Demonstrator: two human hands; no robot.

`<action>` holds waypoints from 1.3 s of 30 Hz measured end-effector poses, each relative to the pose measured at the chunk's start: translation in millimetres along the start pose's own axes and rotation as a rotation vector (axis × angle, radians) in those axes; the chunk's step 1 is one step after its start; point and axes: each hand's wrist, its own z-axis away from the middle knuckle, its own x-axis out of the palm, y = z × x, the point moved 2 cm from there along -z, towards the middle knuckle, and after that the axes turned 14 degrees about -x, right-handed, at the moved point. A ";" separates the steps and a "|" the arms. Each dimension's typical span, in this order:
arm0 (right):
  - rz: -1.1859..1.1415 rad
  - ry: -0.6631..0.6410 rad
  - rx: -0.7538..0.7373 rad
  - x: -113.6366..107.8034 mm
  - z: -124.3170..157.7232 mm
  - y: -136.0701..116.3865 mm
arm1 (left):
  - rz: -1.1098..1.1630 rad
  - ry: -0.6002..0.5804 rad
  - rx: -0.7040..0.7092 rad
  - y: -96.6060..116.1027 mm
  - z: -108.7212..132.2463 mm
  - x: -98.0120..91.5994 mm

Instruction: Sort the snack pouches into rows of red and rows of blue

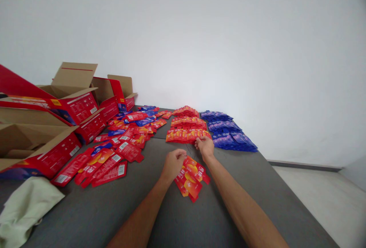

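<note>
A small fanned pile of red and orange packets (191,179) lies on the grey table in front of me. My left hand (173,164) is at the pile's upper left edge, fingers curled and closed; whether a packet is between them is hidden. Farther forward, my right hand (206,147) is pinched at the front edge of the nearest row of red packets (185,135); what its fingertips hold, if anything, is too small to make out. Behind that row stand more overlapping rows of red packets (185,111). Beside them, on the right, are rows of blue packets (234,140).
Mixed loose red and blue packets (128,135) are heaped left of the rows. Open red cardboard boxes (54,156) line the table's left side. A pale green cloth (30,210) lies at the near left. The table (274,198) ends at the right; a white wall rises behind.
</note>
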 end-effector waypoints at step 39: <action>-0.223 -0.187 -0.213 -46.5 102.4 -37.1 | 0.320 -0.104 -0.172 -1.7 8.8 6.0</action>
